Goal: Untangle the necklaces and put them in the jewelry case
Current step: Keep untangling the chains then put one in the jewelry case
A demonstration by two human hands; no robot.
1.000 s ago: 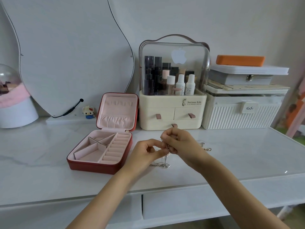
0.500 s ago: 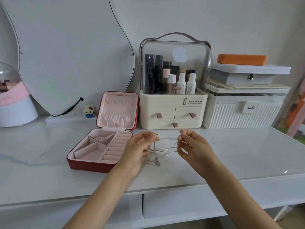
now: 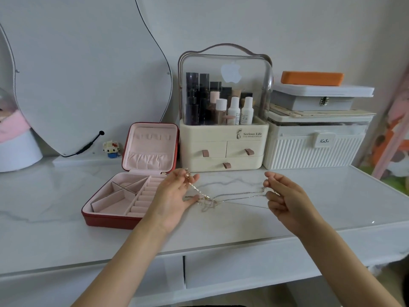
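Necklaces [image 3: 223, 197] stretch mid-frame between left hand [image 3: 174, 196], pinching a gold pendant end, and right hand [image 3: 285, 196], pinching thin chains; ease the central knot apart gently.

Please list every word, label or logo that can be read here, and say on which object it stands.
"Serious Life": cream cosmetics organizer; the smaller line beneath is unreadable.
"KaSi", roughly; handwriting unclear: tag on white ribbed box.
Apple logo, no words: organizer's clear lid.
Bottle labels: too small.

"Serious Life" printed on cream cosmetics organizer [image 3: 223, 138]; handwritten "KaSi" on white ribbed box [image 3: 314, 149] latch tag
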